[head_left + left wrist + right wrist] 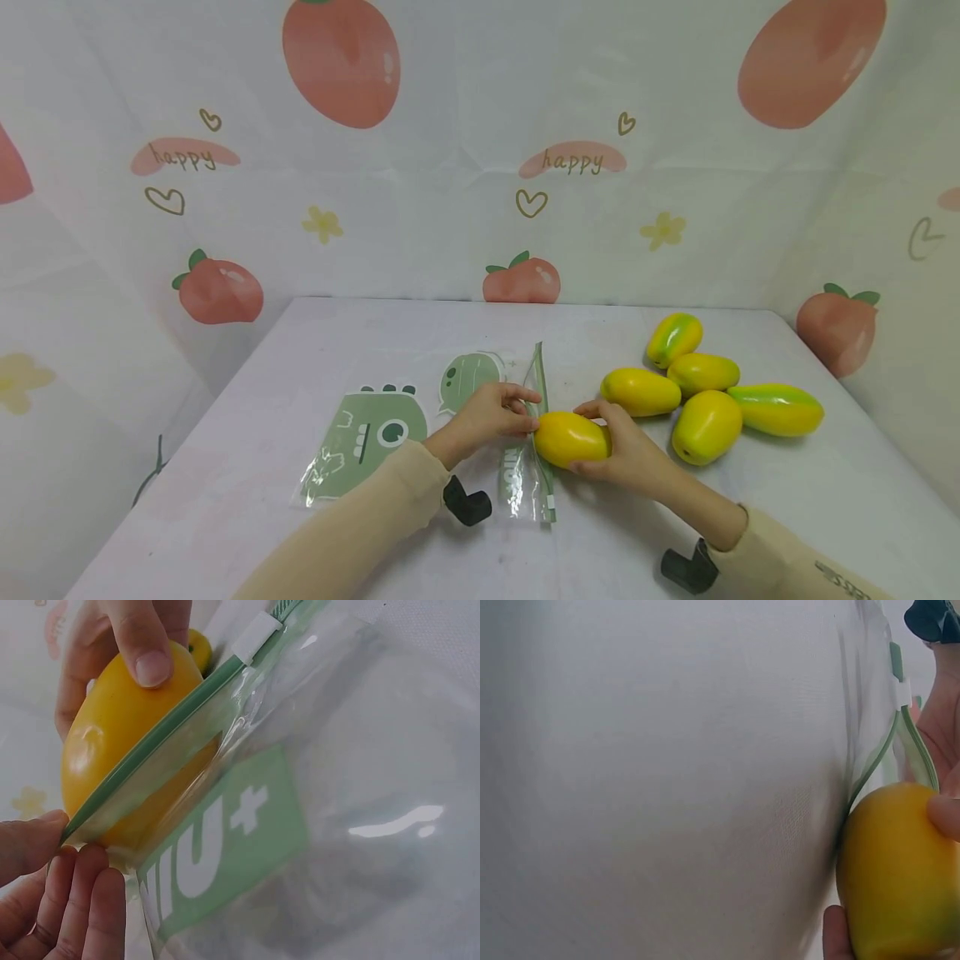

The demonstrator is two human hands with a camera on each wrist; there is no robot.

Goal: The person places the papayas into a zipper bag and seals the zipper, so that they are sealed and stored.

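A clear zip bag [525, 500] with green dinosaur prints lies flat on the white table, its green-edged mouth facing right. My left hand [487, 417] pinches the green edge of the mouth between thumb and fingers. In my right hand [626, 450] is a yellow mango [572, 440], gripped from its right end, its other end at the parted mouth. Seen from the left wrist, part of the mango [112, 727] shows through the clear plastic behind the green strip. A white slider [256, 637] sits along that strip. The right wrist view has the mango [896, 870] between the green strips.
To the right lie several more mangoes, among them a plain yellow one [707, 427], a green-streaked one [776, 409] and one at the back [674, 340]. A fruit-patterned cloth [450, 208] hangs behind the table [360, 325]. Black camera mounts [467, 502] sit at both wrists.
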